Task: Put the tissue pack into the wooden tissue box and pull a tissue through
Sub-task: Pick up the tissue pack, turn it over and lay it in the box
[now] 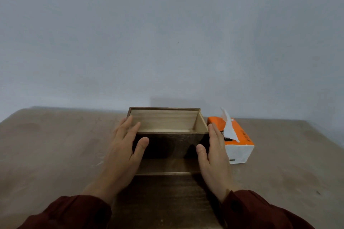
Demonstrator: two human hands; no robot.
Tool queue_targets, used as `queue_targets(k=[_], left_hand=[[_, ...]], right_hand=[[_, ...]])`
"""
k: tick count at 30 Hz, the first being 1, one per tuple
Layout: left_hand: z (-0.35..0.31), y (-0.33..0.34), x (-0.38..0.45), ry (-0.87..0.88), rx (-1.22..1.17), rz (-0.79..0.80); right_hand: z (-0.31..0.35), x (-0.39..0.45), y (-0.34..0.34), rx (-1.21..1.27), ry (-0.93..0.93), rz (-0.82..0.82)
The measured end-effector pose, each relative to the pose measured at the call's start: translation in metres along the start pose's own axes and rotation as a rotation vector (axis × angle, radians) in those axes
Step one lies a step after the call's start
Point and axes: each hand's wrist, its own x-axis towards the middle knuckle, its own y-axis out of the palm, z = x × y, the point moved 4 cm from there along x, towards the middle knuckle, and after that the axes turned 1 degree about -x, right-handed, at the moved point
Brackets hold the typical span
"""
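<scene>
The wooden tissue box [167, 145] stands open-topped in the middle of the table, dark outside and pale inside, with nothing in it. My left hand [124, 150] lies against its left end, thumb on the front face. My right hand [214, 156] presses on the right end, thumb also on the front. Both hands have their fingers stretched straight along the box walls. The orange and white tissue pack [238, 143] lies on the table just right of the box, apart from it, with a white tissue [228, 126] sticking up out of its top.
A flat dark wooden board [167, 166], likely the box lid, lies on the brown table [55, 145] directly in front of the box. A plain grey wall rises behind the table's far edge. My dark red sleeves fill the bottom corners.
</scene>
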Motion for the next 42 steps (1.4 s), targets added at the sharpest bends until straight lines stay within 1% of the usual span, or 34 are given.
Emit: queue_targets(k=[4, 9, 14, 20, 28, 33, 42], left_hand=[[0.008, -0.003, 0.000, -0.124, -0.107, -0.023], [0.016, -0.001, 0.000, -0.207, -0.205, -0.016], [0.020, 0.003, -0.001, -0.277, -0.204, 0.001], [0.026, 0.006, -0.001, -0.347, -0.269, 0.024], [0.023, 0.002, -0.002, -0.328, -0.239, -0.018], [0.014, -0.002, -0.004, -0.274, -0.257, -0.062], [0.017, -0.005, -0.006, -0.289, -0.217, -0.121]], right_hand=[[-0.002, -0.001, 0.000, 0.026, 0.023, 0.006], [-0.005, -0.002, 0.000, 0.099, 0.115, 0.022], [-0.006, -0.002, 0.001, 0.138, 0.177, 0.062], [-0.008, -0.002, 0.002, 0.161, 0.237, 0.105], [-0.005, -0.007, -0.002, 0.159, 0.257, 0.095], [-0.002, -0.014, -0.005, 0.170, 0.269, 0.083], [-0.001, -0.022, -0.012, 0.176, 0.280, 0.052]])
